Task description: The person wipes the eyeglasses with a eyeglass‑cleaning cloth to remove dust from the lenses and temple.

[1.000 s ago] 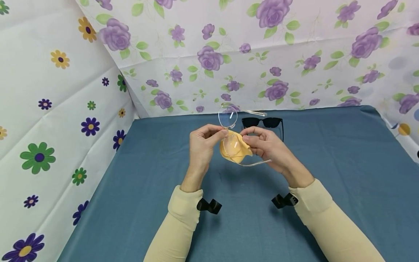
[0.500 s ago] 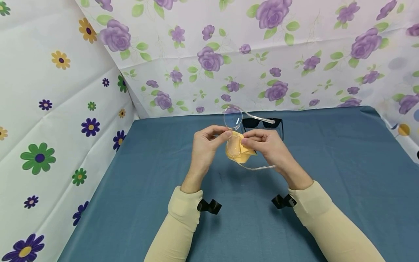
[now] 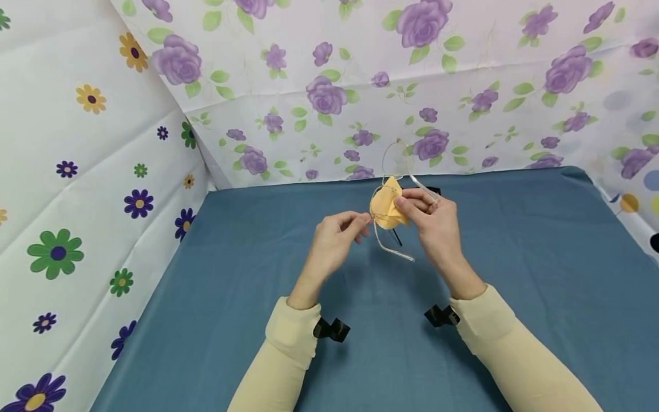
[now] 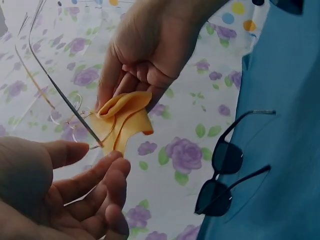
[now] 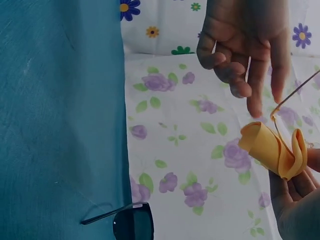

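Specs [image 3: 396, 253] raised/turned vs 0.5s ago; L grip [image 3: 330, 243] off bridge, now at outer end, can't tell if pinching; R grip [image 3: 440, 233] pinching cloth [image 3: 386, 206]; wipe prob. ongoing, new angle.

Sunglasses [image 3: 435, 190] — partly behind right hand [image 3: 436, 224]

A makeshift screened work spot, shown by flower-printed sheets [image 3: 381, 103] bordering a blue cloth-covered surface [image 3: 365, 366].
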A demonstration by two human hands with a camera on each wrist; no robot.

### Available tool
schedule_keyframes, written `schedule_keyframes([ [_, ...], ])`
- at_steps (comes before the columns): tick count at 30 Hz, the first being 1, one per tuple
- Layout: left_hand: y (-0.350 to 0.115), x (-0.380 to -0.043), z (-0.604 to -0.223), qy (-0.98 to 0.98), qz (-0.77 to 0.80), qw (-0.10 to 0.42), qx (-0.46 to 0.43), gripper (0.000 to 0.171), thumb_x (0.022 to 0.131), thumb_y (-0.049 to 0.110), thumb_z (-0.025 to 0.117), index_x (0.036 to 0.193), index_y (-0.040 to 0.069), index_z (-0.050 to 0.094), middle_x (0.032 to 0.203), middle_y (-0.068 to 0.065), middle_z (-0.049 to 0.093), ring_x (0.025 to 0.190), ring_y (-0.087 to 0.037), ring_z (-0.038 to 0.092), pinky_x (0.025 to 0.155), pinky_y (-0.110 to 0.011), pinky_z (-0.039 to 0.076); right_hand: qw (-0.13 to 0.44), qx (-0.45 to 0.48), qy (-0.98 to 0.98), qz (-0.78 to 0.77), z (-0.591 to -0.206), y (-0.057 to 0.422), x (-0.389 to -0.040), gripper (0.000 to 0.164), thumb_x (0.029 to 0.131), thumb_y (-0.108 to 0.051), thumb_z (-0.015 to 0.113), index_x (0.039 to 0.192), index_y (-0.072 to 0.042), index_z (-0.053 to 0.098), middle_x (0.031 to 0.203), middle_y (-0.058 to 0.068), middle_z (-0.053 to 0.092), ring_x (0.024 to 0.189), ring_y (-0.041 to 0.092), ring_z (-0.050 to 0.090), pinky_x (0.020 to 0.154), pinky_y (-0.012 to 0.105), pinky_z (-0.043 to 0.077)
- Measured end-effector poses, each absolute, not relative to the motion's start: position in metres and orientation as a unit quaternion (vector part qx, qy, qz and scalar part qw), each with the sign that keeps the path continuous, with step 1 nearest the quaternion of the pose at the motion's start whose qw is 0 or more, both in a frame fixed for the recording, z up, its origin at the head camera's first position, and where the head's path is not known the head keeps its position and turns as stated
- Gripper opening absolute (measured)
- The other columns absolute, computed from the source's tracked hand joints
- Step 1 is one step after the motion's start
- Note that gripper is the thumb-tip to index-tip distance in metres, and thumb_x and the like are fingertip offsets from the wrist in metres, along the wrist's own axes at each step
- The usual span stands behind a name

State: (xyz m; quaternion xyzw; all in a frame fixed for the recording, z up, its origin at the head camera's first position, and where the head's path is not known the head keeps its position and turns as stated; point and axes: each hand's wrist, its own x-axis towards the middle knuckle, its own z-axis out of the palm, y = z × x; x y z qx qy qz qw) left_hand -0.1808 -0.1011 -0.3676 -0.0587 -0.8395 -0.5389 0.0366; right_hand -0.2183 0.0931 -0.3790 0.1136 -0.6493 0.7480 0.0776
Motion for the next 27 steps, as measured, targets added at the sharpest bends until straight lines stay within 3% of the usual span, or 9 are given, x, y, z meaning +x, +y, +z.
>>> schedule_keyframes([
  [4,-0.103,-0.183,-0.372,-0.798,-0.598,-0.008,-0.069,0.030,0.108,0.031,0.061,0.107,0.006,0.078,0.092,-0.018,0.071,0.081,-0.023,0.065,0.078,-0.036,0.050,0.092,0.119,-0.650,0.745,-0.382,0.089,-0.217,0.029,0.098,-0.009,0.074,0.116,0.012,0.068,0.097,-0.006,0.076,0.096,0.009,0.073,0.081,0.021,0.058],
  [8,-0.104,-0.183,-0.373,-0.769,-0.635,-0.015,-0.067,0.026,0.107,0.024,0.062,0.103,0.003,0.077,0.084,-0.012,0.069,0.080,-0.030,0.063,0.074,-0.031,0.050,0.100,0.130,-0.671,0.723,-0.385,0.087,-0.216,0.030,0.099,-0.013,0.075,0.117,0.009,0.070,0.097,-0.007,0.076,0.095,0.009,0.073,0.080,0.022,0.057],
  [9,-0.104,-0.183,-0.373,-0.766,-0.640,-0.013,-0.065,0.025,0.106,0.022,0.063,0.103,0.001,0.076,0.082,-0.011,0.069,0.079,-0.032,0.063,0.071,-0.029,0.049,0.104,0.135,-0.677,0.716,-0.385,0.087,-0.215,0.029,0.099,-0.014,0.075,0.117,0.008,0.071,0.094,-0.006,0.076,0.089,0.009,0.072,0.077,0.022,0.056],
  [15,-0.104,-0.184,-0.372,-0.756,-0.653,-0.010,-0.049,0.022,0.105,0.018,0.064,0.105,-0.001,0.076,0.077,-0.007,0.070,0.068,-0.023,0.064,0.067,-0.026,0.053,0.129,0.165,-0.689,0.693,-0.388,0.086,-0.214,0.026,0.099,-0.015,0.074,0.114,0.006,0.072,0.092,-0.003,0.078,0.081,0.010,0.073,0.073,0.022,0.057],
  [17,-0.104,-0.185,-0.373,-0.754,-0.655,-0.012,-0.046,0.022,0.105,0.019,0.065,0.106,0.001,0.076,0.076,-0.007,0.071,0.067,-0.020,0.063,0.067,-0.026,0.054,0.135,0.169,-0.685,0.696,-0.389,0.085,-0.214,0.025,0.099,-0.014,0.074,0.114,0.006,0.072,0.095,-0.004,0.079,0.087,0.012,0.075,0.076,0.023,0.059],
  [24,-0.106,-0.187,-0.373,-0.726,-0.686,-0.020,-0.038,0.019,0.103,0.014,0.067,0.111,-0.002,0.074,0.079,-0.006,0.071,0.067,-0.015,0.063,0.068,-0.026,0.055,0.129,0.172,-0.695,0.686,-0.390,0.084,-0.216,0.027,0.098,-0.016,0.076,0.115,0.005,0.073,0.096,-0.002,0.078,0.087,0.011,0.074,0.076,0.024,0.060],
  [27,-0.109,-0.187,-0.373,-0.720,-0.691,-0.015,-0.052,0.019,0.104,0.012,0.066,0.111,-0.004,0.073,0.084,-0.011,0.072,0.071,-0.014,0.065,0.073,-0.027,0.055,0.116,0.189,-0.708,0.670,-0.390,0.087,-0.217,0.026,0.099,-0.016,0.075,0.117,0.003,0.073,0.099,0.001,0.076,0.088,0.013,0.073,0.077,0.024,0.059],
])
